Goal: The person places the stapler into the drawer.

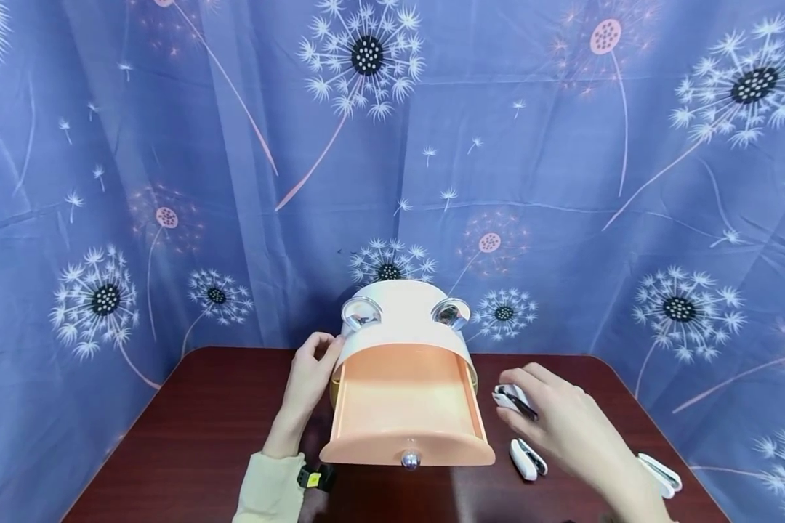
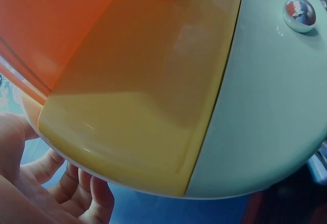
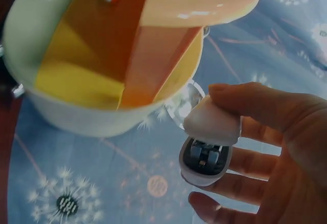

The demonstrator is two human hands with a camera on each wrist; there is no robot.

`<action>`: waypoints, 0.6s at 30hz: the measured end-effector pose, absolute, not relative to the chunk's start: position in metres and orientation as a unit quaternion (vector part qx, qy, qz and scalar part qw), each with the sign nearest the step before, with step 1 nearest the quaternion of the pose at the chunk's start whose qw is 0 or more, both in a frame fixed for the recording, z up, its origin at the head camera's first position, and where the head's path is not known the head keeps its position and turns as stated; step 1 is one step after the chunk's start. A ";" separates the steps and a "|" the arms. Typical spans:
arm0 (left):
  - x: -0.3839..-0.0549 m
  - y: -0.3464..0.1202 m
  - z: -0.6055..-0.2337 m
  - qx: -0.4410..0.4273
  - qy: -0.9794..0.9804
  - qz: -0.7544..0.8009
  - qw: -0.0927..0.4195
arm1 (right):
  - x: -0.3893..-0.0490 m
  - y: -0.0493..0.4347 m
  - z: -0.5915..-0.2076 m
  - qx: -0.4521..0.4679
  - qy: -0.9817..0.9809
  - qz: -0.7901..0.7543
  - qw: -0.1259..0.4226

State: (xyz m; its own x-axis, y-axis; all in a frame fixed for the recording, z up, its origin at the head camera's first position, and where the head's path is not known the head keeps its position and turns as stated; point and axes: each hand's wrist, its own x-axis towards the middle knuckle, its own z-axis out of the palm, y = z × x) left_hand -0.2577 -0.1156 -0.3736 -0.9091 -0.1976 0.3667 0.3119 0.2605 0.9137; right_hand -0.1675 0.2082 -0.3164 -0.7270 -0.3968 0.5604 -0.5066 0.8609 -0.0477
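A white rounded drawer box [image 1: 402, 312] with two round silvery knobs on top stands on the table. Its peach top drawer [image 1: 366, 448] is pulled out, and its inside looks bare. Yellow [image 2: 133, 137] and pale green [image 2: 260, 96] drawer fronts lie below it, flush with the box. My left hand [image 1: 310, 374] rests against the box's left side, fingers bent loosely at its edge. To the right of the drawer, my right hand [image 1: 556, 410] holds a small white stapler [image 3: 212, 122] between thumb and fingers; its dark metal inside shows.
A second white stapler [image 1: 526, 459] lies on the dark red table [image 1: 190, 436] just right of the drawer. Another one [image 1: 661, 474] lies farther right, partly behind my right forearm. A blue dandelion-print curtain [image 1: 530, 160] hangs around the table's back and sides.
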 end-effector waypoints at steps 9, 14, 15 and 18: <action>-0.282 -0.123 -0.403 -0.049 -0.760 -0.613 0.210 | -0.180 0.174 -0.301 0.305 -0.907 0.095 0.275; -0.282 -0.122 -0.402 -0.044 -0.762 -0.607 0.221 | -0.193 0.155 -0.299 0.359 -0.894 0.099 0.249; -0.282 -0.122 -0.402 -0.042 -0.763 -0.606 0.223 | -0.195 0.151 -0.300 0.371 -0.891 0.103 0.240; -0.282 -0.122 -0.402 -0.036 -0.765 -0.602 0.223 | -0.203 0.140 -0.302 0.410 -0.879 0.109 0.217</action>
State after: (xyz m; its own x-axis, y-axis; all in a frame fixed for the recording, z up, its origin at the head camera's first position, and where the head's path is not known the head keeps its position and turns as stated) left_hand -0.2823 -0.1220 -0.4019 -0.8976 -0.2138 0.3854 0.3243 0.2716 0.9061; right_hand -0.2030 0.1398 -0.3017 -0.5700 -0.6730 0.4713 -0.7678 0.6405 -0.0140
